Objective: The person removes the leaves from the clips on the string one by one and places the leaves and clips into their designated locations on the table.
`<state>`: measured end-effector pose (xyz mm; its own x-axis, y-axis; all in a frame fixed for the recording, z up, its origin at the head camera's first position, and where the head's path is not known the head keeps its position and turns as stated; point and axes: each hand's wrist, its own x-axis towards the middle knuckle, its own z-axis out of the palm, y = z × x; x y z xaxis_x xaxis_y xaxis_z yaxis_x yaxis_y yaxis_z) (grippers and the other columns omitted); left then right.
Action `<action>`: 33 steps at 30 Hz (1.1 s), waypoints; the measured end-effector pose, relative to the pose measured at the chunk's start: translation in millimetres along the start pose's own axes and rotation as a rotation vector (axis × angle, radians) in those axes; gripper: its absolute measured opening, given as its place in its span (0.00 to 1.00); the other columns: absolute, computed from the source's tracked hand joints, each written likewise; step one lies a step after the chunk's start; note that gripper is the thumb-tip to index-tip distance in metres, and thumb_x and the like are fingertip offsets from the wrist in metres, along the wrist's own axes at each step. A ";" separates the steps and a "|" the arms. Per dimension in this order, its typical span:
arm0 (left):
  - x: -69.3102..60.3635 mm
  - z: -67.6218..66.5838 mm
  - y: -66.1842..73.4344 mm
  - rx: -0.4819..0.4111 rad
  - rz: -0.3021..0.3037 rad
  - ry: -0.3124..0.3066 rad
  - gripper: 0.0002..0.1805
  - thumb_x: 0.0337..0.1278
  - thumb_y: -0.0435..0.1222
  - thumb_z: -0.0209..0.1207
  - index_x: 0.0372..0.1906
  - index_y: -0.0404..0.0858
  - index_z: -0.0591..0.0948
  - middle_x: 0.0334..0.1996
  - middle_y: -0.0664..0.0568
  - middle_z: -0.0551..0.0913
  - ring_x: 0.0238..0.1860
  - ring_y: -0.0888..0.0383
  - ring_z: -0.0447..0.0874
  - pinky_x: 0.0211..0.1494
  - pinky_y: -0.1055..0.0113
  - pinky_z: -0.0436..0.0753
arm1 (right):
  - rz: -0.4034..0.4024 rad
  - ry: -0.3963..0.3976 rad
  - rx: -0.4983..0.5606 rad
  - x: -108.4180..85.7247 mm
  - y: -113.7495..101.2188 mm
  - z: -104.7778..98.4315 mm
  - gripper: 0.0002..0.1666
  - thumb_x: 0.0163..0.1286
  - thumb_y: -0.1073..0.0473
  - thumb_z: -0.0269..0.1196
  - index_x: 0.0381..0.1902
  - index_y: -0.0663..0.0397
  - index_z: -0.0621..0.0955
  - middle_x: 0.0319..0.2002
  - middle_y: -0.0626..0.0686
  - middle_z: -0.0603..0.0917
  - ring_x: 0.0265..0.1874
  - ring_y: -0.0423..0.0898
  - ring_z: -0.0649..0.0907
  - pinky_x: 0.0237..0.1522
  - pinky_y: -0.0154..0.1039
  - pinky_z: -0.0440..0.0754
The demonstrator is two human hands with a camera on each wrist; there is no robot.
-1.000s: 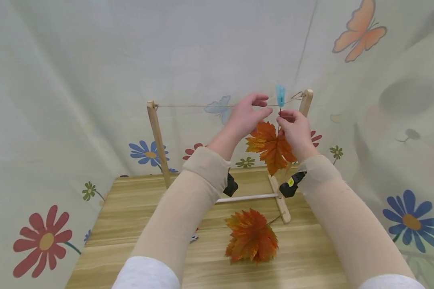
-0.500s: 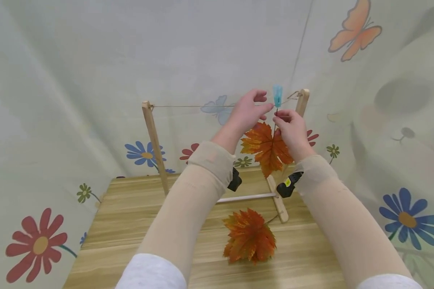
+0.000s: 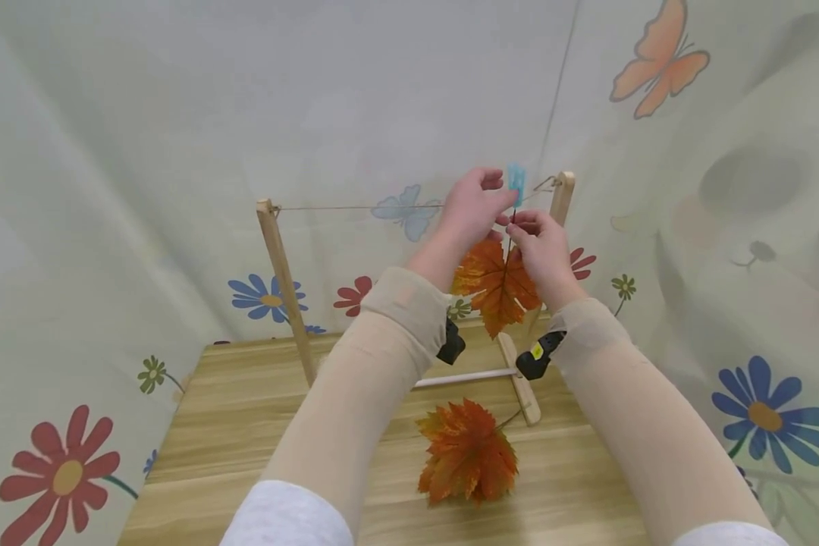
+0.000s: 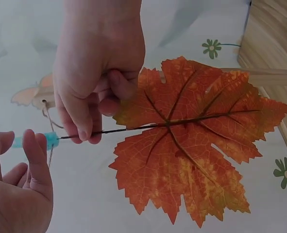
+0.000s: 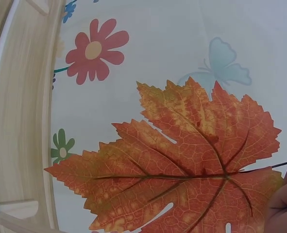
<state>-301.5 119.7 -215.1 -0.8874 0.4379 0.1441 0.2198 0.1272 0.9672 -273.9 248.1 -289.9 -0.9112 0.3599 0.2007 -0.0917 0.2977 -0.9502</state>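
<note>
An orange-red artificial maple leaf hangs by its dark stem from a light-blue clothespin on the string. My right hand pinches the stem just below the clothespin, between thumb and fingertips. In the left wrist view the stem's tip meets the end of the clothespin. My left hand is at the clothespin's left, fingers spread and loosely bent. Its thumb overlaps the clothespin's lower part; a firm grip does not show. The right wrist view shows the leaf broadside, with only part of the right hand at the edge.
Two wooden posts hold up the string, joined low down by a white rod above a wooden foot. A second maple leaf lies on the wooden table. A patterned curtain surrounds the table.
My left hand has come closer to the clothespin, and its thumb now overlaps it. My right hand keeps its pinch on the stem. The head view has shifted slightly.
</note>
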 end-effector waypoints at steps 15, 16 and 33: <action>1.9 14.0 6.1 0.086 -0.025 0.019 0.28 0.63 0.41 0.56 0.67 0.47 0.64 0.58 0.57 0.71 0.27 0.56 0.79 0.30 0.70 0.81 | -0.013 -0.017 -0.029 -3.4 -5.6 -1.2 0.16 0.73 0.59 0.50 0.56 0.54 0.73 0.49 0.53 0.74 0.29 0.52 0.74 0.33 0.39 0.75; 2.2 13.9 6.8 0.103 -0.020 0.023 0.28 0.64 0.41 0.56 0.67 0.47 0.64 0.58 0.56 0.71 0.27 0.57 0.79 0.30 0.71 0.81 | -0.012 -0.017 -0.033 -3.6 -5.8 -0.9 0.16 0.73 0.58 0.51 0.56 0.54 0.73 0.49 0.53 0.74 0.29 0.52 0.74 0.34 0.39 0.75; -1.5 9.0 12.3 0.264 0.058 0.052 0.19 0.63 0.46 0.55 0.55 0.46 0.73 0.44 0.56 0.74 0.38 0.59 0.76 0.29 0.72 0.80 | -0.012 -0.046 -0.029 -7.3 -6.3 -0.8 0.14 0.73 0.53 0.53 0.53 0.51 0.72 0.48 0.52 0.76 0.26 0.50 0.73 0.26 0.37 0.72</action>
<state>-293.8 128.6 -205.3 -0.8883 0.4060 0.2147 0.3628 0.3337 0.8701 -266.4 244.2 -285.1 -0.9276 0.3151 0.2006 -0.0922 0.3272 -0.9404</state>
